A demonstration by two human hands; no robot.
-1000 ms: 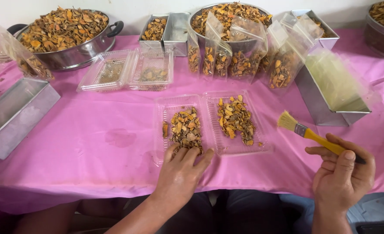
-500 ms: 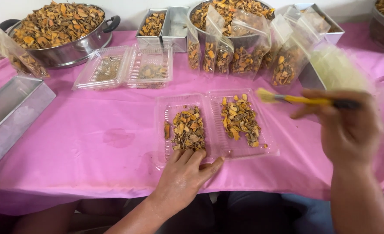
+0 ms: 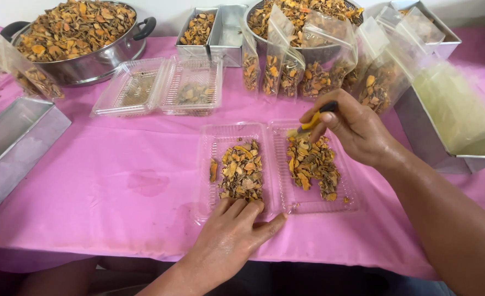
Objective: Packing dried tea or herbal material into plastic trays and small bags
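Right hand (image 3: 352,129) grips yellow brush (image 3: 314,120), now lowered onto right tray half's dried slices (image 3: 311,164) | left hand (image 3: 234,233) flat, fingers spread, steadies clear hinged tray (image 3: 209,159) at table's near edge | brushing under way

Two hands: left (image 3: 229,238), right (image 3: 352,129). One brush (image 3: 314,121). Two open clamshell trays (image 3: 278,164) (image 3: 157,87). One pot (image 3: 78,41). One bowl (image 3: 308,52). Several filled bags (image 3: 286,71).

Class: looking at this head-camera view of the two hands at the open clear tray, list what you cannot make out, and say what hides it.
- Brush bristles, head view: hidden by the right hand.
- Clear tray front rim: partly covered by the left hand.
- Left metal tin: its inside is turned away and cut by the edge.
- Round bowl: hidden behind filled bags.
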